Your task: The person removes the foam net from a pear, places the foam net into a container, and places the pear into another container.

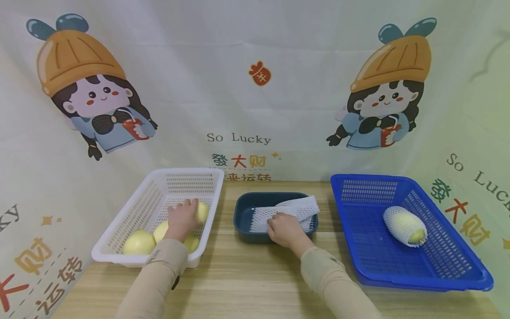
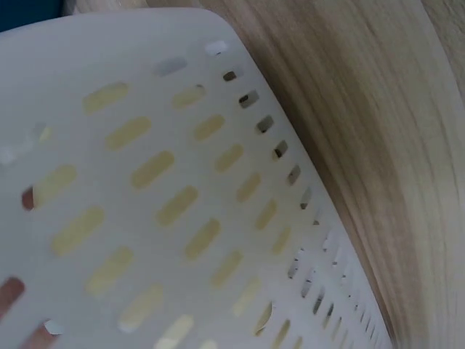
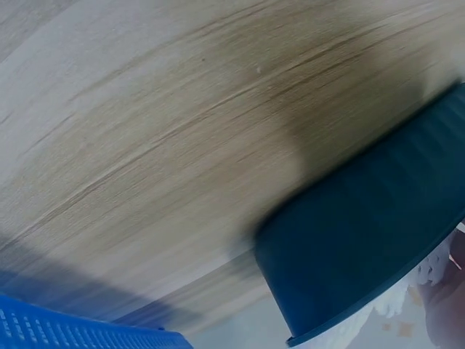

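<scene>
In the white basket (image 1: 101, 248) my left hand (image 1: 183, 220) curls its fingers around the side of a pale yellow pear (image 1: 203, 212), hiding part of it. Other pears (image 1: 139, 242) lie beside and below that hand. The left wrist view shows yellow fruit and bits of fingers through the slots of the basket wall (image 2: 240, 211). My right hand (image 1: 285, 229) reaches over the near rim of a dark teal tray (image 1: 245, 208). Its bent fingers pinch a white foam net (image 1: 263, 217), one of several lying there. Mesh also shows by the fingers (image 3: 445, 305) in the right wrist view.
To the right stands a blue basket (image 1: 370, 248) with one pear in a foam net (image 1: 404, 226) inside. All containers sit on a wood-grain table (image 1: 239, 283). A printed curtain (image 1: 303, 106) hangs behind and along both sides.
</scene>
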The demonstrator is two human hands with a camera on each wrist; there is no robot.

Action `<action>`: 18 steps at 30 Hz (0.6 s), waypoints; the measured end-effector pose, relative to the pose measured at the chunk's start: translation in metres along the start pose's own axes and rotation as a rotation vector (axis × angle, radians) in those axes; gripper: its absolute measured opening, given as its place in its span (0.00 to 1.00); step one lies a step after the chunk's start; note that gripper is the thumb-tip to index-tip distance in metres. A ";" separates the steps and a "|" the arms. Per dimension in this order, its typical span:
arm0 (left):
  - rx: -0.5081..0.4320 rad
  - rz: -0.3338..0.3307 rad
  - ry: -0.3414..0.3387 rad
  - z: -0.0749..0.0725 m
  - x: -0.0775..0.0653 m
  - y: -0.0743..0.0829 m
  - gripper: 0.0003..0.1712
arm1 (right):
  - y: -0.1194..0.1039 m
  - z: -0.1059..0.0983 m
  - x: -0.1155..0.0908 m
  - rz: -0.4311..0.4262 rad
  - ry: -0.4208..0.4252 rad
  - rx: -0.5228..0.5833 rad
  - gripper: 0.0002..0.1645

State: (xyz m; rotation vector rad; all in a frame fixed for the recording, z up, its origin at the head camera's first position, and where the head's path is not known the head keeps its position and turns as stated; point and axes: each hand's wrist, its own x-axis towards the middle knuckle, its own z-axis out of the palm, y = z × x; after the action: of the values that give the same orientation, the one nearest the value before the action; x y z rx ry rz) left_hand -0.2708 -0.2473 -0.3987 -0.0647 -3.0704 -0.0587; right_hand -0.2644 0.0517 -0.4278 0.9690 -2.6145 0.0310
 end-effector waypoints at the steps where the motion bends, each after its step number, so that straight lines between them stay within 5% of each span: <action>1: 0.003 -0.001 0.000 0.000 0.000 0.000 0.46 | 0.000 -0.001 -0.001 0.014 -0.020 0.018 0.15; 7: 0.038 0.002 -0.012 -0.001 0.001 0.005 0.44 | 0.000 0.000 -0.003 0.045 -0.127 0.035 0.32; 18: 0.085 -0.012 -0.027 -0.003 0.002 0.013 0.40 | -0.001 -0.004 -0.006 0.046 -0.207 0.028 0.36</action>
State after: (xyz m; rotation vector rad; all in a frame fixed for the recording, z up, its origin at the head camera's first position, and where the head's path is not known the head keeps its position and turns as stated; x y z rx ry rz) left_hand -0.2721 -0.2344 -0.3949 -0.0434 -3.0956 0.0719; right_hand -0.2583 0.0548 -0.4265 0.9683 -2.8318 -0.0222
